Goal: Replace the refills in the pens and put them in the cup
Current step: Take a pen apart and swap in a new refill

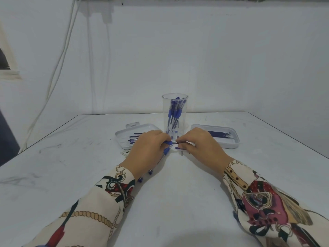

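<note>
Cup (175, 111): clear plastic, glossy, smooth wall. Pens in cup (174, 111): clear plastic barrels, blue grips that look matt and rubbery. Left tray (122, 134) and right tray (235, 139): white plastic, smooth, slight sheen. Refills (219, 134) in right tray: thin dark tubes, look like plastic. Table (178, 193): white, smooth, faint sheen, grey scuffs. Small tip piece (182, 153) on table looks metallic. Sleeves (110, 196): printed cloth, matt. Wall (213, 50): white, matt.

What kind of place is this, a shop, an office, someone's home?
Hard to say for sure; it looks like a plain workroom set up for one small job. A bare white table stands against a blank white wall, loose cables hang down it, and only pen parts are laid out.
</note>
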`<state>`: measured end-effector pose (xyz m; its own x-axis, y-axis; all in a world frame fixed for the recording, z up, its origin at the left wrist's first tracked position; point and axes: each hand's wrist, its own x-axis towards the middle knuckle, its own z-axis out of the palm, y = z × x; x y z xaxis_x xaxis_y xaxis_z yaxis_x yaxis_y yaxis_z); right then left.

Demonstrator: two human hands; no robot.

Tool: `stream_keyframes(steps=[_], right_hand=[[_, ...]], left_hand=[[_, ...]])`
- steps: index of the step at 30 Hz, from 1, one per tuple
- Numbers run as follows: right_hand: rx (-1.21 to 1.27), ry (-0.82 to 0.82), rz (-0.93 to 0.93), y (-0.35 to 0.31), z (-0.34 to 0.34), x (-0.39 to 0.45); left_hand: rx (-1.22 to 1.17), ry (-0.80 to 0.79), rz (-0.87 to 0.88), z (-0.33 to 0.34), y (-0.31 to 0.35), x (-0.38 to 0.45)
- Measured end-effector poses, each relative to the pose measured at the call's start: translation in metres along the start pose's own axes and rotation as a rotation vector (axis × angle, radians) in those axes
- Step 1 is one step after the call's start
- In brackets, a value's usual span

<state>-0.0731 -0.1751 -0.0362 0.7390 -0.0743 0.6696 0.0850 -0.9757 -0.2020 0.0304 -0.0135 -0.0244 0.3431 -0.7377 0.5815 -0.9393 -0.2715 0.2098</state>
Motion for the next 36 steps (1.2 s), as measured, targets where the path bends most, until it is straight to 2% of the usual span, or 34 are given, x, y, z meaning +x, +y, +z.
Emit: stream_keyframes(steps=[9,18,25,31,36], right_hand=[[-0.023,0.015,0.166,0.014,-0.009,0.0],[-0.008,0.022,0.248,0.024,-0.015,-0.001],[0.007,0.003,0.32,0.026,-0.017,-0.003],[-0.038,-0.011,0.36,0.019,-0.015,0.003],[-0.095,-0.027,0.372,0.007,-0.01,0.018]], left_hand=[[-0.012,0.047,-0.128,-0.006,-0.006,0.0],[-0.015,0.055,-0.2,-0.007,-0.012,0.001],[-0.021,0.098,-0.198,-0.011,-0.022,-0.001],[0.116,0.132,-0.191,-0.02,-0.04,0.003],[0.112,0.203,-0.197,-0.031,-0.055,0.003]])
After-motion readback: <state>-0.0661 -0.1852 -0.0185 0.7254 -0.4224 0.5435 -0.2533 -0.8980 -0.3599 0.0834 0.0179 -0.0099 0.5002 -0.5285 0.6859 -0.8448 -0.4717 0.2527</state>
